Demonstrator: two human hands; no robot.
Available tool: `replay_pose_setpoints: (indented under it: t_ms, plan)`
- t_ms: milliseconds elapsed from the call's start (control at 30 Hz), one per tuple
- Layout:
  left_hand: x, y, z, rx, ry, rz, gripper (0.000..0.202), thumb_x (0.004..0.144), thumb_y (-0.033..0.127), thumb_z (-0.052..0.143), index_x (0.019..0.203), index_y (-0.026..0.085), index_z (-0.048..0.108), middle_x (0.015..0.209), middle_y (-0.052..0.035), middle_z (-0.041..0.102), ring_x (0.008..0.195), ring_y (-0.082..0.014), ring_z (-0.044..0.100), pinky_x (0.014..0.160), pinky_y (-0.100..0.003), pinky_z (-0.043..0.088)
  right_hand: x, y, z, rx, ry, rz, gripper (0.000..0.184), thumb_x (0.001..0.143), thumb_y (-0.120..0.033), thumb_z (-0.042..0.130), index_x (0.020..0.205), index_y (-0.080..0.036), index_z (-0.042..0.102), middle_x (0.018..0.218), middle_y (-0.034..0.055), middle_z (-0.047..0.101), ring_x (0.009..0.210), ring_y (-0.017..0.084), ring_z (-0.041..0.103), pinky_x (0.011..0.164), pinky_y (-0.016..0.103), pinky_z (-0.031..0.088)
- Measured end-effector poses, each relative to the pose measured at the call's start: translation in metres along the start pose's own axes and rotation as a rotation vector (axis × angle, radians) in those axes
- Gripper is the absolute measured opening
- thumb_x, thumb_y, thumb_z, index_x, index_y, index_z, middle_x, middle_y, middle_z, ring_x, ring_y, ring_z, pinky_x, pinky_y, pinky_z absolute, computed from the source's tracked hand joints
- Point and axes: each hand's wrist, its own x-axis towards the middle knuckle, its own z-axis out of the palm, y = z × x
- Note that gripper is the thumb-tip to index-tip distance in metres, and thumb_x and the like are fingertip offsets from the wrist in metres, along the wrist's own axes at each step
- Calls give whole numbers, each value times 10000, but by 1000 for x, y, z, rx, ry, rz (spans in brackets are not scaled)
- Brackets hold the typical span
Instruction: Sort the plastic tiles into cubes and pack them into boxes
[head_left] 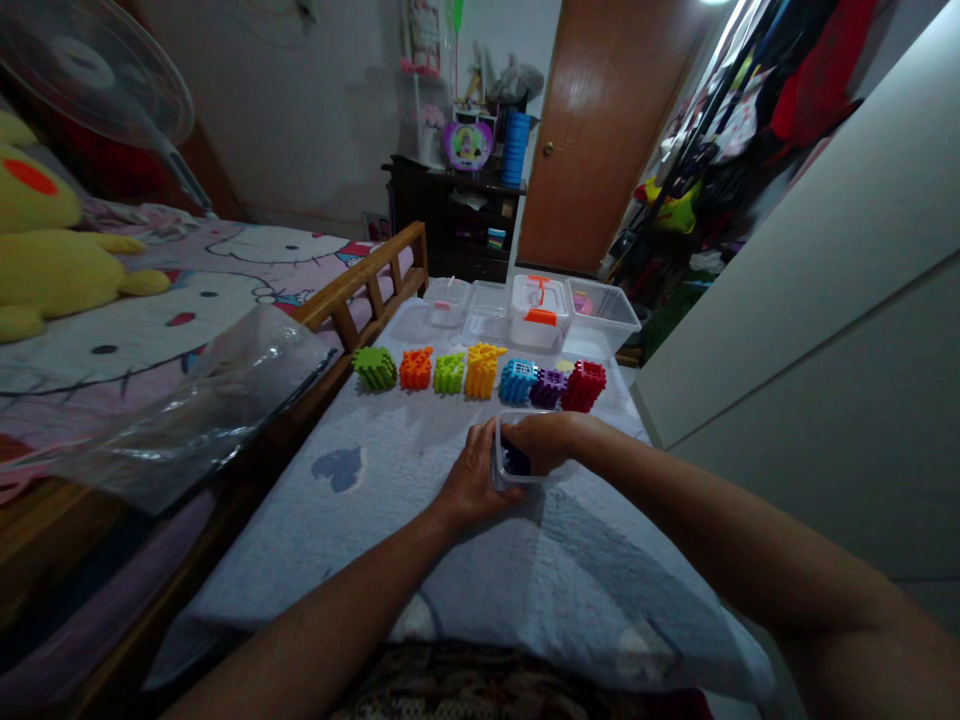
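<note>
My left hand [474, 482] is closed on the left side of a small clear plastic box [536, 479], steadying it on the cloth. My right hand [541, 440] reaches down inside the box, its fingers curled at a dark blue block [514, 460]; the fingertips are partly hidden. Beyond the box stands a row of interlocking plastic blocks in stacks: dark green [374, 368], orange [416, 368], lime green [449, 373], yellow [481, 372], light blue [517, 381], purple [549, 388] and red [584, 386].
Behind the row are clear containers, among them a lidded box with orange clips [538, 316] and an open bin [604, 312]. A wooden bed rail [360, 290] and a plastic bag [202, 400] border the table's left; a white cabinet [810, 330] stands at right.
</note>
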Motion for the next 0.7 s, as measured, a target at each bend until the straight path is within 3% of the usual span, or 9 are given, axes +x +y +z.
replay_pose_setpoints:
  t_ms: [167, 367, 533, 700]
  plan:
    - [1, -2, -1, 21, -22, 3, 1083, 632, 415, 830, 1499, 220, 210, 1388, -163, 400, 1334, -394, 372, 1126, -645, 328, -2, 1, 0, -9, 15, -16, 758, 674, -240, 779, 1348, -42, 493, 1178, 203, 677, 1048, 283, 667, 856, 313, 497]
    - [0, -1, -2, 30, -23, 27, 1084, 655, 477, 823, 1508, 211, 209, 1412, -174, 395, 1347, -391, 366, 1133, -625, 322, -9, -4, -1, -64, 17, -3, 825, 709, -219, 761, 1425, -19, 403, 1178, 225, 681, 1040, 295, 682, 823, 315, 507]
    - [0, -1, -3, 38, -30, 27, 1072, 666, 489, 812, 1505, 208, 206, 1413, -172, 401, 1352, -382, 371, 1134, -611, 326, -13, -6, -3, -64, 49, -24, 766, 744, -239, 745, 1399, 3, 430, 1185, 255, 669, 1054, 319, 673, 840, 342, 505]
    - [-1, -3, -2, 45, -52, -1, 1091, 643, 457, 822, 1501, 190, 203, 1416, -184, 384, 1357, -390, 365, 1132, -612, 329, -14, 1, -2, -16, 42, -66, 747, 714, -220, 761, 1372, -42, 456, 1231, 216, 651, 1088, 286, 657, 874, 317, 491]
